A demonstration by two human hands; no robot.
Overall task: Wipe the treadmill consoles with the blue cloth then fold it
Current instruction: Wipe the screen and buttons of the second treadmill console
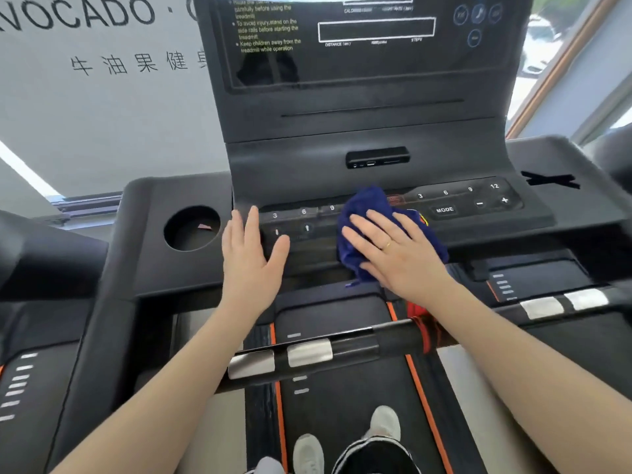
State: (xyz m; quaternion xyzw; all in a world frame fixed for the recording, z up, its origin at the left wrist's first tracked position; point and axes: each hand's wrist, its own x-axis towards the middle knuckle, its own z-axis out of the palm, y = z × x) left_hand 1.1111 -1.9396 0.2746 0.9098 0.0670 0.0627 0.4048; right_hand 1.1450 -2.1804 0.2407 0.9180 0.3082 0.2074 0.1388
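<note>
Right grip [393,248]: flat, fingers straight and a little spread, palm pressing the blue cloth [362,206] down on the console [359,159]; nothing curled round it. Ring on one finger. Left grip [251,248]: flat too, fingers straight and together, resting on the console's front ledge just left of the button strip [301,220], holding nothing.

Cloth lies mid-console, over the middle of the button strip. Long axis runs roughly from the display side down toward the person, upper end bunched to a peak, lower end hanging off the front edge. Dark blue, crumpled, a loose thread at the bottom.

Hand covers most of the cloth's right half. Buttons beneath it hidden. Display [342,39] cut off at top; its print partly blurred. Cup holder [191,229] at left holds a small pinkish scrap, too small to identify.
</note>
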